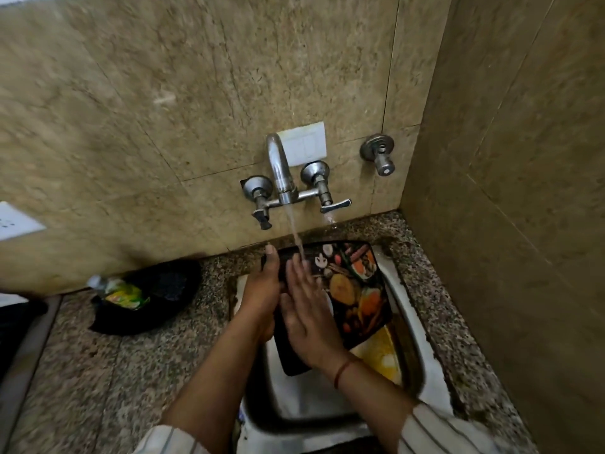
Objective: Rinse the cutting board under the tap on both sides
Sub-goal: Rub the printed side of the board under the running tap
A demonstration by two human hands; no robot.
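Left hand (262, 290) fingers clamp the printed cutting board (357, 290) tilted under the tap (278, 165) stream so water sheets off, right hand (311, 309) flat, apparently rubbing.

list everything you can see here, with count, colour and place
cutting board: 1, dark, printed with vegetables, over the sink under the stream
tap: 1, chrome, on the wall, running
extra valve: 1, chrome, right of the tap
sink: 1, steel, set in the counter
counter: 1, speckled granite
black bag: 1, on the counter, left of the sink
left hand: 1, grip on the board's left edge
right hand: 1, flat on the board
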